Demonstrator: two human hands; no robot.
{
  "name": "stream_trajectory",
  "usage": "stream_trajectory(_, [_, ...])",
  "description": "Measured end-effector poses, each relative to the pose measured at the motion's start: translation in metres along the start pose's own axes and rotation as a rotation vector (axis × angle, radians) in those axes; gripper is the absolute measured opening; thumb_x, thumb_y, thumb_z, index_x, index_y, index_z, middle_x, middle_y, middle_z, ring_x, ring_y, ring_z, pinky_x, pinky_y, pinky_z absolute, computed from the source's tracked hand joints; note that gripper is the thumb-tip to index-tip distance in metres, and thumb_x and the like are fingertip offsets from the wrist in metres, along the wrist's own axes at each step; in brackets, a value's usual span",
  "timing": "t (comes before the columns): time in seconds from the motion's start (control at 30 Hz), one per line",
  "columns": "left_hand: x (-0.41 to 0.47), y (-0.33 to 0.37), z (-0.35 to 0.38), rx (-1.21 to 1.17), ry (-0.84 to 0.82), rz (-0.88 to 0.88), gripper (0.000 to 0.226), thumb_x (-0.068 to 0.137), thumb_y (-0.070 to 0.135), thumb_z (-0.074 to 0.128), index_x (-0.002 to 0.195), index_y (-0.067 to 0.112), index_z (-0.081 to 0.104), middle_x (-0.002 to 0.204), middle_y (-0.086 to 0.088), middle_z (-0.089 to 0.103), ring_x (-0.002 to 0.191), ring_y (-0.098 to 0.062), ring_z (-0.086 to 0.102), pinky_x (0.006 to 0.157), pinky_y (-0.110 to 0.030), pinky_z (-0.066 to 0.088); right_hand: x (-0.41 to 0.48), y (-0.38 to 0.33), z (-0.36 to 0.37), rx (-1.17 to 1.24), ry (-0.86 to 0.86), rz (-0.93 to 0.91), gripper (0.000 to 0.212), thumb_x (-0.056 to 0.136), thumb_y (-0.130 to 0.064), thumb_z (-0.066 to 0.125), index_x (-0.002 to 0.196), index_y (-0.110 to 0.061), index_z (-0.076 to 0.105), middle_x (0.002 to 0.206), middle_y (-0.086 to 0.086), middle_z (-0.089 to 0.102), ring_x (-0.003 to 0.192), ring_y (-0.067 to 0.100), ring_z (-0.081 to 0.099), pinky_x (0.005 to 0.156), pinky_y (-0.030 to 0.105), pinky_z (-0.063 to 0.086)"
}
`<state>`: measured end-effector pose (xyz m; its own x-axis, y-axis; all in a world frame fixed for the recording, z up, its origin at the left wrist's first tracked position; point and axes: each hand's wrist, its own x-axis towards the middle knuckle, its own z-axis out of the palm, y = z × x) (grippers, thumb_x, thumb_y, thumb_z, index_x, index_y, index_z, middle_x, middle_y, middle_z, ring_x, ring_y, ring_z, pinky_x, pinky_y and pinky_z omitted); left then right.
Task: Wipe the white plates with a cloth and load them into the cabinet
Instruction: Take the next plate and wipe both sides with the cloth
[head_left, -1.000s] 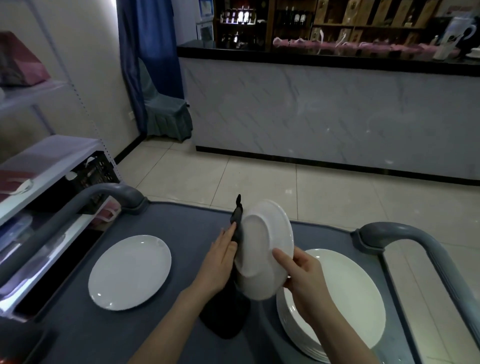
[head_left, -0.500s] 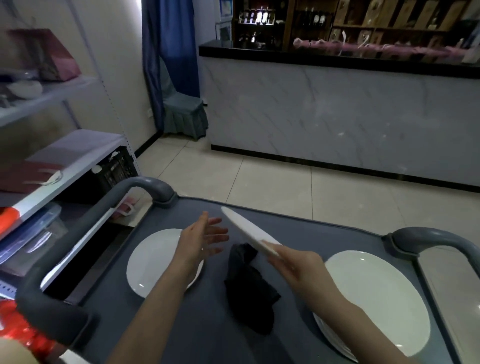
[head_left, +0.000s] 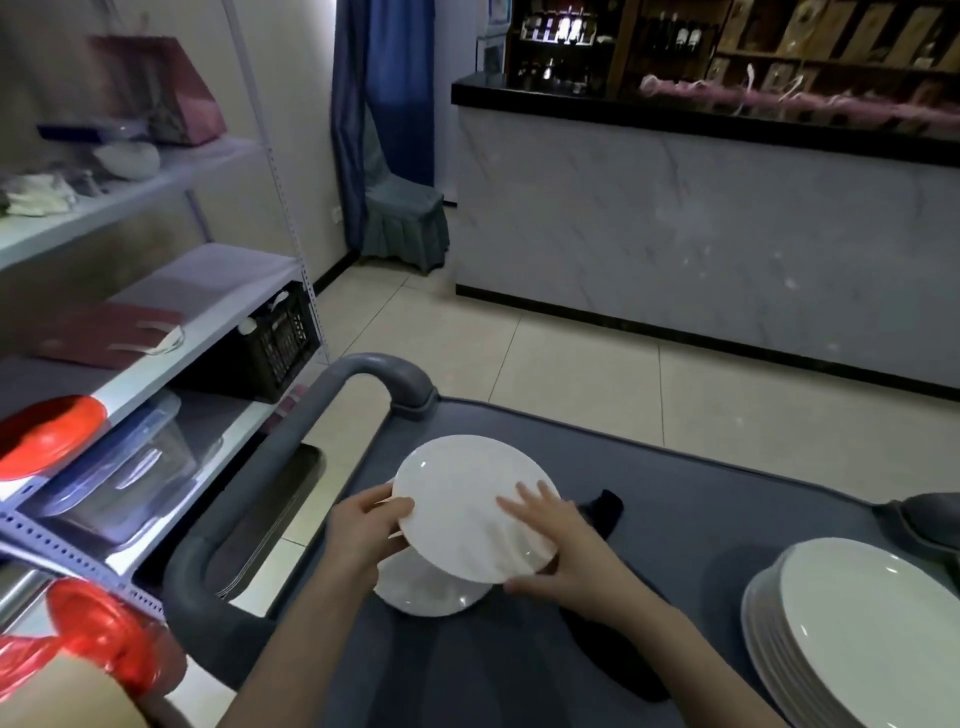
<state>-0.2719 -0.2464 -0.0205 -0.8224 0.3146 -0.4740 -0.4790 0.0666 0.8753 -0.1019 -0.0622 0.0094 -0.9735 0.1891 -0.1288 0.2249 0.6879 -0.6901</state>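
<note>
Spanning left hand (head_left: 363, 532) to right hand (head_left: 563, 551), plate (head_left: 462, 504) tilts.

This looks like a restaurant or bar's service area. At one o'clock stands a marble-fronted counter (head_left: 701, 223) with lit bottle shelves (head_left: 566, 36) behind; at eleven, a skirted banquet chair (head_left: 405, 223); at nine, metal storage racks (head_left: 130, 192). Nearest, a grey service cart (head_left: 701, 519) carries stacked white plates (head_left: 862, 623).

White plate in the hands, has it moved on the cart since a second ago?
Yes. The held white round plate went left along the grey cart, from its middle to above the flat-lying white plate at the cart's left side.
</note>
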Motion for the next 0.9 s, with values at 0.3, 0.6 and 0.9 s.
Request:
stream_trajectory(0.3, [0.031,-0.029,-0.046,-0.004,0.074,-0.023,0.030,0.084,-0.008,0.064,0.109,0.007,0.069,0.094,-0.009,0.073,0.084,-0.026,0.069,0.063,-0.035,0.058,0.045,-0.001,0.059,0.281,0.384,0.567,0.026,0.081,-0.005,0.069,0.105,-0.017,0.071,0.092,-0.003,0.070,0.090,0.017,0.066,0.082,0.030,0.051])
stream_trajectory(0.6, [0.043,-0.039,-0.051,0.305,0.040,0.166,0.034,0.084,0.002,0.065,0.107,0.027,0.068,0.102,0.005,0.071,0.096,-0.014,0.066,0.072,-0.024,0.052,0.057,0.001,0.084,0.375,0.523,0.674,0.035,0.077,0.004,0.066,0.104,-0.017,0.073,0.087,0.002,0.070,0.080,0.016,0.064,0.073,0.025,0.047])
stream_trajectory(0.9, [0.045,-0.047,-0.049,0.593,0.084,0.238,0.034,0.090,0.001,0.058,0.117,0.020,0.066,0.099,-0.003,0.040,0.078,-0.008,0.052,0.074,-0.021,0.037,0.059,0.012,0.105,0.316,0.498,0.682,0.036,0.078,0.002,0.064,0.105,-0.019,0.074,0.098,0.012,0.060,0.082,0.022,0.059,0.074,0.025,0.040])
